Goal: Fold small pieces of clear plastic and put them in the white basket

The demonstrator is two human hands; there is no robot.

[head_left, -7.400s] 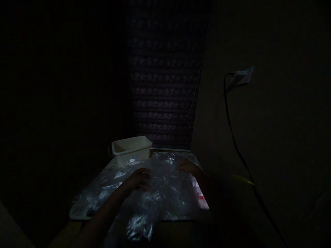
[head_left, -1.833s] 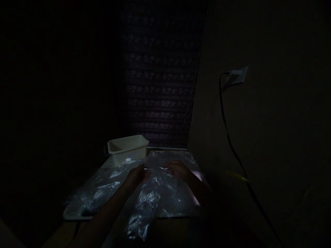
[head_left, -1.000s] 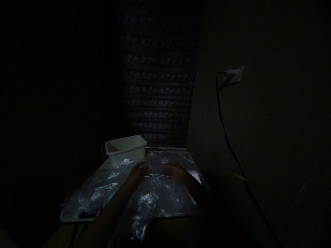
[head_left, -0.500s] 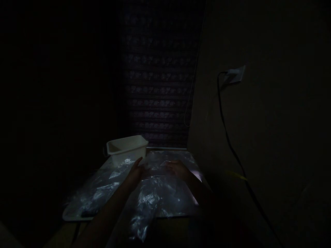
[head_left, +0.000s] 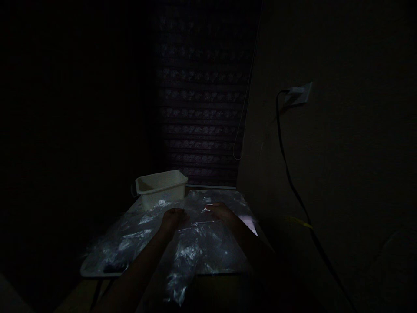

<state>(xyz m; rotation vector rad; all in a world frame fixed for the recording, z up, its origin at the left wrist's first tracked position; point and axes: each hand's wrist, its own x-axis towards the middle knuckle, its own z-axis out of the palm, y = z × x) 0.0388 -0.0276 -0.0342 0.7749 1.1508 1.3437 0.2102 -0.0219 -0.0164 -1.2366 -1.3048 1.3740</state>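
Observation:
Clear, crinkled plastic bags or sheeting [head_left: 192, 243] cover most of a small white-topped table [head_left: 89, 271], and part of the plastic hangs over the front edge. My left hand [head_left: 172, 218] is closed on the plastic near the middle, with thumb and fingers together. To its right, my right hand [head_left: 222, 212] pinches the same clear plastic, and a bright fold shows at its fingertips. A stretch of plastic runs between the two hands. The room is very dark, so the plastic's exact edges are hard to make out.
A white plastic tub [head_left: 164, 193] stands at the table's back left. Under the plastic at front left lies a dark object [head_left: 115, 266] of unclear kind. A black cable [head_left: 286, 169] runs down the right wall from a socket [head_left: 299, 94]. A patterned blind [head_left: 202, 117] hangs behind.
My left hand's raised thumb has come down, and its fingers have closed on the plastic. My right hand stays about where it was, still pinching. The view has shifted slightly.

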